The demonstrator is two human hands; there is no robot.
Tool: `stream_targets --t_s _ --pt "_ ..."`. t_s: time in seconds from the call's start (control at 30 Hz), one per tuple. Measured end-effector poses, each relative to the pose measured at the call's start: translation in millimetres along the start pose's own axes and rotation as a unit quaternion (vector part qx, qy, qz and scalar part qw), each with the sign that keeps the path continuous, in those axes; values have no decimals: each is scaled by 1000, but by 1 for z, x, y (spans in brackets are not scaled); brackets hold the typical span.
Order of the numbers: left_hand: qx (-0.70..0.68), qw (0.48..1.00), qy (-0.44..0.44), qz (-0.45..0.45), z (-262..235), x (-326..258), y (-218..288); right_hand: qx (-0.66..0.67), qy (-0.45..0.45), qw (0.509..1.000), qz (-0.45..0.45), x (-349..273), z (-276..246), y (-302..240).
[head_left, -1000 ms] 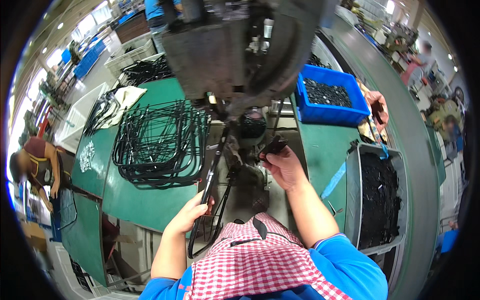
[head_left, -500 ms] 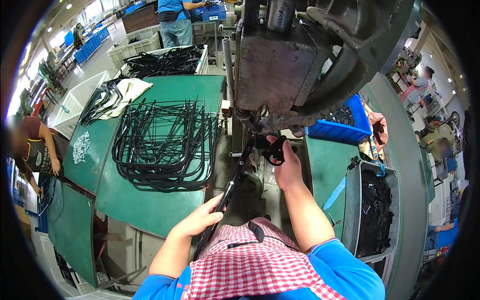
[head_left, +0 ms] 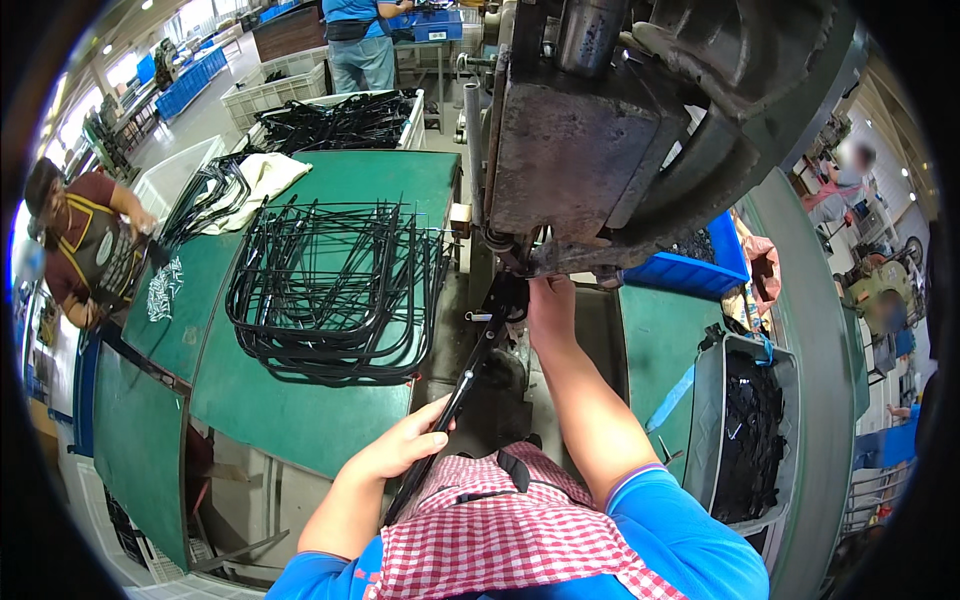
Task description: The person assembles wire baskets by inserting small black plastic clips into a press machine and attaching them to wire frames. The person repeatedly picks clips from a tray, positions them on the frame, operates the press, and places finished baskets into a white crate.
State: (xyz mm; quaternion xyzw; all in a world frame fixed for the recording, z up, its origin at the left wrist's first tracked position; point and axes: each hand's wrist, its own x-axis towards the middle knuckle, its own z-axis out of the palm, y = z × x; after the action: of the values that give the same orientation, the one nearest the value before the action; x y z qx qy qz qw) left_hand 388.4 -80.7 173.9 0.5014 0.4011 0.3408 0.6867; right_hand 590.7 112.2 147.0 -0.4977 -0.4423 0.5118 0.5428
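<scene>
The left hand [head_left: 408, 442] grasps a black bar [head_left: 467, 378] that slants from the lower middle of the view up toward the centre. The right hand [head_left: 552, 305], near the centre, is curled beside a black plate [head_left: 512, 297] at the bar's upper end, below the press [head_left: 575, 150]; its fingertips are hidden, so its grip cannot be told. Black frames [head_left: 330, 376] lie stacked on a green table [head_left: 385, 172], left of centre.

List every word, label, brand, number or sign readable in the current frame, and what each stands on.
None can be read.
Pale label on the background blue crate: too small to read.
Black bar in the left hand: no lettering visible.
</scene>
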Motion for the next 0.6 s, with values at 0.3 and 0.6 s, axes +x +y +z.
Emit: stream_targets --t_s 0.3,0.6 --pt "-17 1000 16 2 7 1 -3 -102 64 987 -107 13 7 0" --pt "0 999 31 14 18 5 -3 -299 0 950 -95 8 -5 -13"
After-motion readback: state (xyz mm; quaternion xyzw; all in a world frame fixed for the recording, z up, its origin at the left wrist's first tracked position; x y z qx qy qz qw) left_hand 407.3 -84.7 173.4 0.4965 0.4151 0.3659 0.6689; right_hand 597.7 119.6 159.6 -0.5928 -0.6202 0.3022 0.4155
